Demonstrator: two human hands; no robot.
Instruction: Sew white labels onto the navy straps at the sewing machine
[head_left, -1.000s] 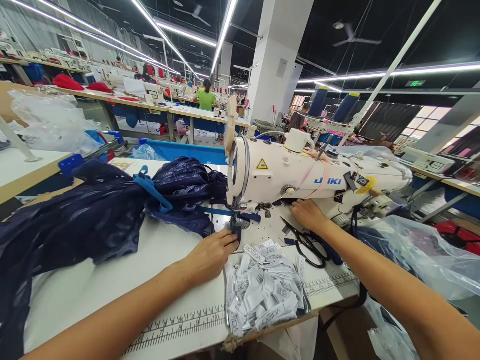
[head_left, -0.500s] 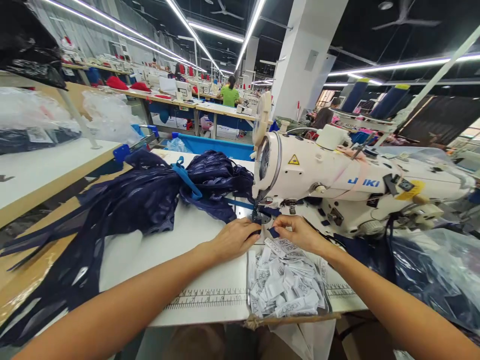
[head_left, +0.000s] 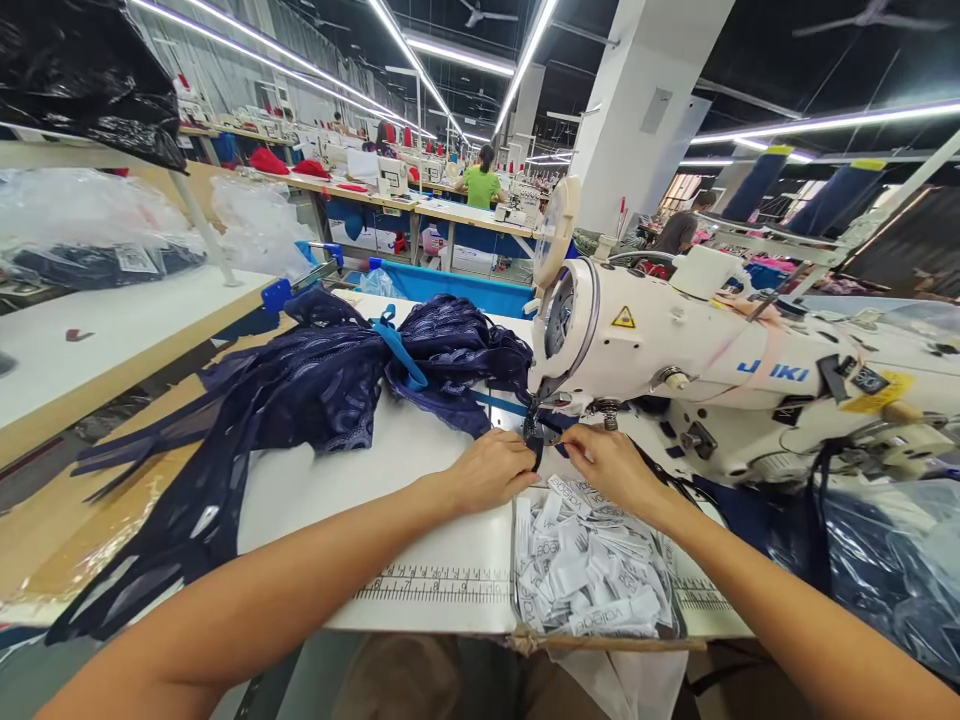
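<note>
Person's left hand (head_left: 491,470), center frame, had fingertips on a narrow navy fabric strip (head_left: 538,452) at the presser foot of a white metal sewing machine (head_left: 637,335); couldn't tell if gripped. Right hand (head_left: 609,468), just right of center, pinched a small navy fabric piece (head_left: 559,451) beside the foot. Navy patterned sheer garments (head_left: 322,405) lay left of center, white printed labels (head_left: 592,565) lower center.

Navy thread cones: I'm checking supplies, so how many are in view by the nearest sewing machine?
2: the left cone and the right cone, side by side beyond the nearest sewing machine, at upper right. Others may be hidden.
</note>
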